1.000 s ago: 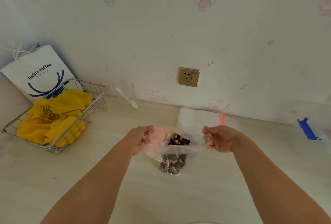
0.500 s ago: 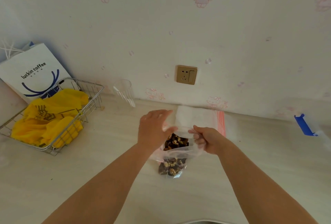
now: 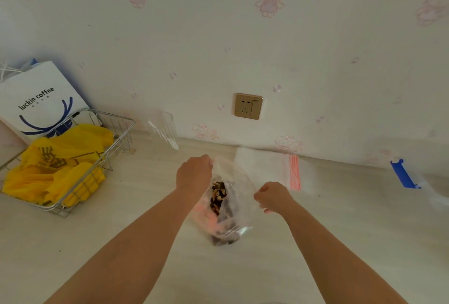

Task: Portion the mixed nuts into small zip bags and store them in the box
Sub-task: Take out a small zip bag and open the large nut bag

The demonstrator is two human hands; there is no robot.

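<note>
Holding the clear nut bag point(image 3: 226, 206) up on the counter point(image 3: 121, 243), the left hand point(image 3: 194, 173) pinched its far left rim and the right hand point(image 3: 273, 196) gripped the right rim, mouth pointing up between them.

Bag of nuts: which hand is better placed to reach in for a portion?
Left, probably. The left hand is at the far rim of the bag of nuts, above its open mouth, while the right hand pinches the near-right rim, holding it open.
</note>
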